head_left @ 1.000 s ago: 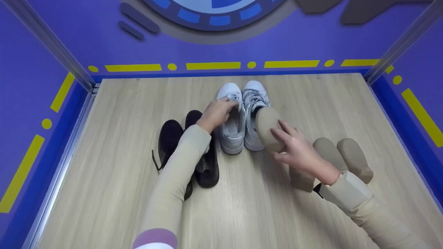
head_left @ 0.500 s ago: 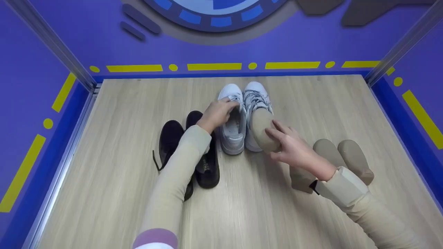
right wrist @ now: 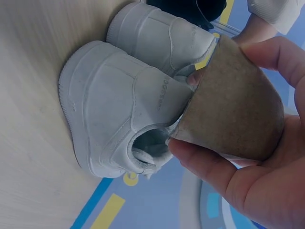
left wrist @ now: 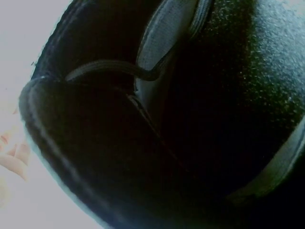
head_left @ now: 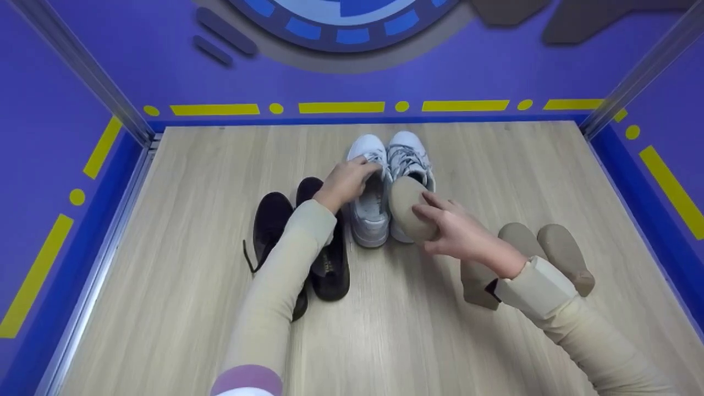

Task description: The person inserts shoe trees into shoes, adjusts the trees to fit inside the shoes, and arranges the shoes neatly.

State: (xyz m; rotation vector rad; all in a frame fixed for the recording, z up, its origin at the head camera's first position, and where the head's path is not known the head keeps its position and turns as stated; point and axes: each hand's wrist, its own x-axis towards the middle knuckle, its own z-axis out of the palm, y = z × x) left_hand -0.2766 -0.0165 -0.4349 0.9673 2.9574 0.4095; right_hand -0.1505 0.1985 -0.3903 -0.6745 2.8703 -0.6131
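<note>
Right hand (head_left: 459, 234) pinches beige form (head_left: 406, 212), mid-frame; form has shifted left, now overlaps rear of right white sneaker (head_left: 408, 154), so not seated inside. Left hand (head_left: 344, 181) seems to pinch left white sneaker (head_left: 370, 214); wrist view dark. Black shoes (head_left: 270, 214) left of centre.

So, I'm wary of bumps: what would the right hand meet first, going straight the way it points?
Probably the white sneaker on the right, below the beige piece in that grip; exact depth is unclear.
</note>
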